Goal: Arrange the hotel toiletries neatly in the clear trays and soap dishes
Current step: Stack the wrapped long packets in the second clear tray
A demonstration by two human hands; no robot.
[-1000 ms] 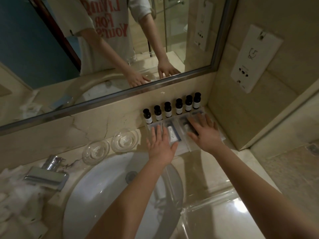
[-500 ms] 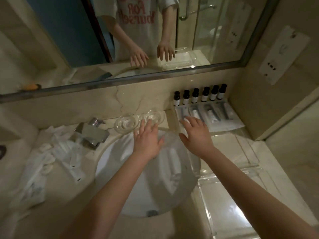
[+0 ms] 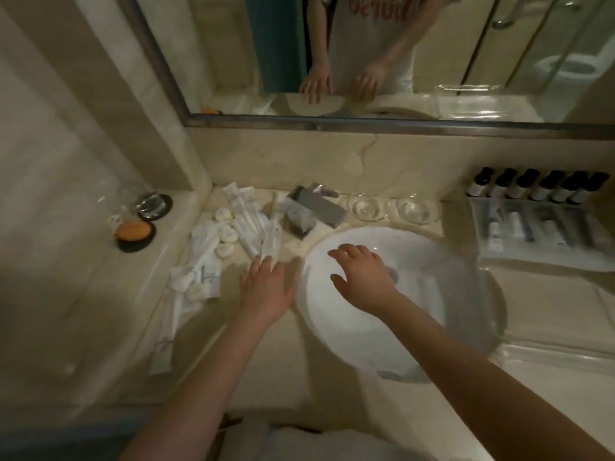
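Toiletries in white wrappers lie heaped on the tabletop left of the faucet, not yet sorted. The left hand is at the heap's near edge, grip released and fingers straight. The right hand hangs over the sink, grip also released, holding nothing. Two soap dishes behind the basin look empty, and the clear tray far right is partly filled. This looks like a fetching step. The next move calls for pinching one packet free without scattering the rest.
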